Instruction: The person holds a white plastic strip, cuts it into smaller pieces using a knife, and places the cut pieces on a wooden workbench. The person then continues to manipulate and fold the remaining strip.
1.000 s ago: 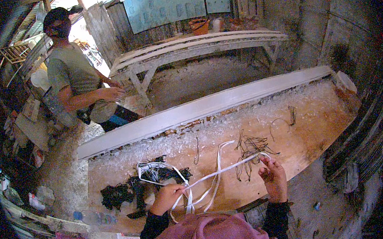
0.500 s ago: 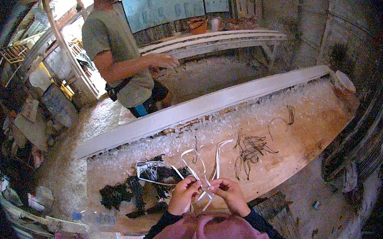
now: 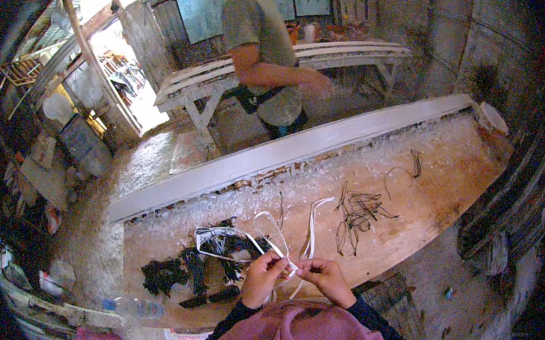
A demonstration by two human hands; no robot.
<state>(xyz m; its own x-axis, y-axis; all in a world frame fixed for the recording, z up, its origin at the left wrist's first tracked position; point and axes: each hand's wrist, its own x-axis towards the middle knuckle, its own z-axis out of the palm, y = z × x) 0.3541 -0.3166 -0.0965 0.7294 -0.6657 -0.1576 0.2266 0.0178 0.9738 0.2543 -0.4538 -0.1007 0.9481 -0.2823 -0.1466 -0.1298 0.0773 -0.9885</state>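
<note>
White strap (image 3: 292,267) in left hand (image 3: 261,282) and right hand (image 3: 332,283), fingers (image 3: 309,266) perhaps in contact

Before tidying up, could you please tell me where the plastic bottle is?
In the head view, the clear plastic bottle lies at lower left, just below the black strand bundle.

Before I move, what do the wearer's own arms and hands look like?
The left hand and right hand are bare, without gloves. Long, dark blue-black fabric sleeves reach the wrists; a loose mauve cloth partly covers them.
</note>
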